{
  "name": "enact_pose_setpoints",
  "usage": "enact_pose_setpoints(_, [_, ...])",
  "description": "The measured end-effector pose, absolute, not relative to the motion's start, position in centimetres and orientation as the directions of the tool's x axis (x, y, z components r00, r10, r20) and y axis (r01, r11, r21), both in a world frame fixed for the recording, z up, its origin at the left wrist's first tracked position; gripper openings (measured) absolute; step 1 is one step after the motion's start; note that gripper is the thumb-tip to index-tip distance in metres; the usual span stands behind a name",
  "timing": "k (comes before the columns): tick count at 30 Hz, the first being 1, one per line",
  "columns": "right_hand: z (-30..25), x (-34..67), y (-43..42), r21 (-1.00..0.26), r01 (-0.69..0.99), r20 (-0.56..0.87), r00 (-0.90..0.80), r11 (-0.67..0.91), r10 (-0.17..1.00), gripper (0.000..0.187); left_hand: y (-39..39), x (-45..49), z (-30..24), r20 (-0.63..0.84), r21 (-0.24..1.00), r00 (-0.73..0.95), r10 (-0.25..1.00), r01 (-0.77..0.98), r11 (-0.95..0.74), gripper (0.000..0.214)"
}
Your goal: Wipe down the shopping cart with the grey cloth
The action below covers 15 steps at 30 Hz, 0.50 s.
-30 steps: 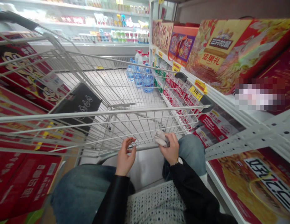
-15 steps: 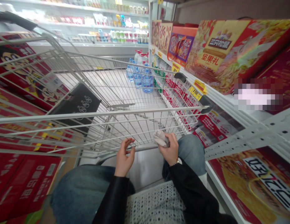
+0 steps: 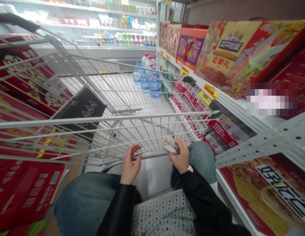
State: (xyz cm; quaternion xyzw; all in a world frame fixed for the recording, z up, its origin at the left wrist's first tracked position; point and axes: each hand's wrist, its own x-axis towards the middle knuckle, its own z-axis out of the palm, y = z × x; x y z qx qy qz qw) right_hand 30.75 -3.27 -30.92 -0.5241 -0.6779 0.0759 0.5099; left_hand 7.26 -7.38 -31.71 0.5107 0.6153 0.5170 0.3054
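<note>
A crumpled pale grey-white cloth (image 3: 169, 144) is gripped in my right hand (image 3: 181, 158), just in front of the lower side bars of the shopping cart. My left hand (image 3: 131, 165) is raised beside those bars with its fingers loosely curled and apart, holding nothing. The wire shopping cart (image 3: 152, 116) stands sideways before me, its basket spanning the view from the left to the shelf. A dark panel with round printed symbols (image 3: 81, 113) is fixed inside its handle end. Both hands are above and between my bent knees.
Red gift boxes (image 3: 228, 59) line the white shelf on the right, above packs of bottled drinks (image 3: 189, 105). Another boxed product (image 3: 277, 190) sits low at the right. Blue-labelled water bottles (image 3: 154, 86) stand on the floor. Red cartons (image 3: 24, 193) are stacked left; a lit chiller (image 3: 93, 32) runs behind.
My right hand has shifted very slightly to the right and up with the cloth. My left hand stays almost in place, and the cart has not visibly moved.
</note>
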Motion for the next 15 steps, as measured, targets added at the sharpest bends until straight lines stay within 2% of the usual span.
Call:
enact_pose_setpoints(3, [-30.3,31.0,-3.1,-0.636,0.634,0.617,0.074,0.44,0.784,0.028,-7.4,7.2,-31.7,0.158,0.947,-0.296,0.942,0.315,-0.06,0.042])
enact_pose_setpoints(9, [-32.5,31.2,-3.0,-0.629,0.655,0.598,0.062,0.419,0.799,0.02,-7.3,7.1,-31.7,0.16,0.946,-0.294,0.942,0.317,-0.062,0.043])
enact_pose_setpoints(15, [-30.7,31.3,-2.9,-0.611,0.654,0.626,0.054,0.447,0.778,0.03,-7.3,6.7,-31.8,0.153,0.947,-0.295,0.943,0.316,-0.055,0.043])
